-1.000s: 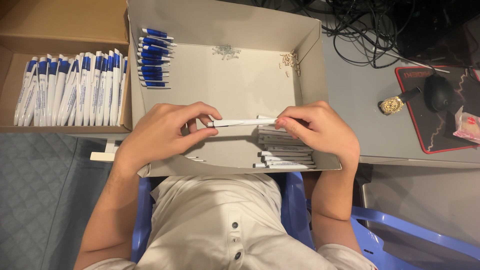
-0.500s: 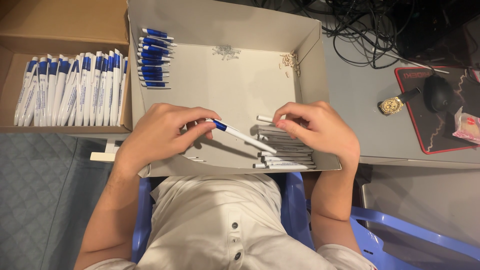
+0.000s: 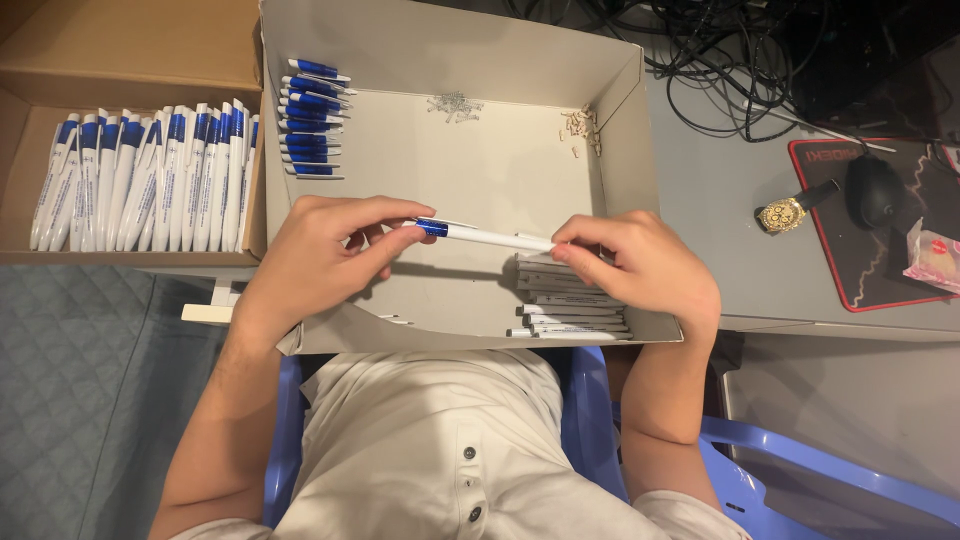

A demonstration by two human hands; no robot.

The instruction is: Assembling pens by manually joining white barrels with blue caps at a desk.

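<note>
Now left hand point(image 3: 318, 258), right hand point(image 3: 640, 268) pinch pen point(image 3: 485, 236) ends; pen near-horizontal, blue end left.

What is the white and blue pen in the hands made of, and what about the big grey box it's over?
The white and blue pen, held between the left hand and the right hand, looks like smooth plastic: it has a slight shine and even colour. The big grey box looks like matte cardboard: its thin, flat walls are folded at the corners. Neither can be told for sure.
</note>
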